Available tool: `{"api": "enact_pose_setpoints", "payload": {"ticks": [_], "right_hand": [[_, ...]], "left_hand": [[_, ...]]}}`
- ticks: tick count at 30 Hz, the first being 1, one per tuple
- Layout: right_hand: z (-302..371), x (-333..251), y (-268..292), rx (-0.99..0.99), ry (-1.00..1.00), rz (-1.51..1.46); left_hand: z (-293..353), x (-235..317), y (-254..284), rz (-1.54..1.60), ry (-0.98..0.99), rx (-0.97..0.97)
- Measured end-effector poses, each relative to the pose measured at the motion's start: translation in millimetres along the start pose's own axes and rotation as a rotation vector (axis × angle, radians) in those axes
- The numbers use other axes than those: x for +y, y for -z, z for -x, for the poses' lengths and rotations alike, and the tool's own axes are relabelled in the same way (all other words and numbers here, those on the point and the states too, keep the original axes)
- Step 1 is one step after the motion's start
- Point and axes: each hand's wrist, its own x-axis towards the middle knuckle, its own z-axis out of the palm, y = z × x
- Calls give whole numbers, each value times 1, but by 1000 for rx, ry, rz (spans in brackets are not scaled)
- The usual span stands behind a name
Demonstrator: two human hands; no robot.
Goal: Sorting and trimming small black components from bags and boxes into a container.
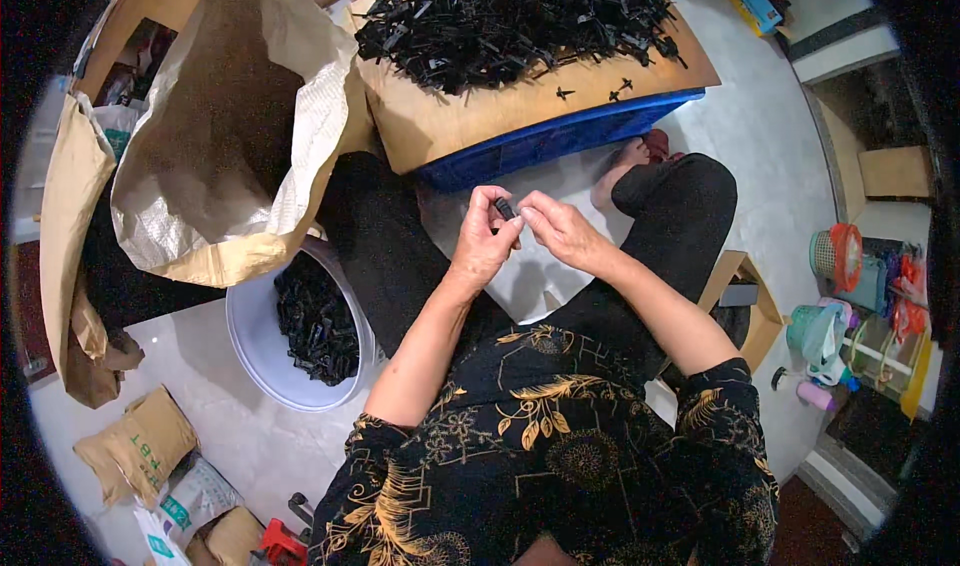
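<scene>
A small black plastic part point(504, 209) with a ribbed look sits in the fingers of my left hand point(480, 241), which is closed around it. My right hand point(566, 234) meets it from the right, thumb and forefinger pinched together at the part's end. What the right fingertips hold is too small to make out. Both hands are above my lap, in front of the board. A large heap of black plastic parts point(510, 26) lies on the wooden board point(430, 121), with a few loose pieces at its near right edge.
The board rests on a blue crate point(560, 141). At my left stand a large open paper sack point(325, 106) and a white bucket point(245, 351) with black parts point(318, 321) inside. A cardboard box point(765, 311) is by my right knee. Filled bags point(140, 441) lie at lower left.
</scene>
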Motion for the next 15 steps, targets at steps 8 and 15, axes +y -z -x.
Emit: {"api": "enact_pose_setpoints", "payload": {"ticks": [8, 15], "right_hand": [[-6, 3, 0, -78, -73, 19], [-12, 19, -12, 25, -13, 101]], "left_hand": [[-4, -7, -1, -256, -36, 33], [-8, -12, -6, -450, -77, 142]]}}
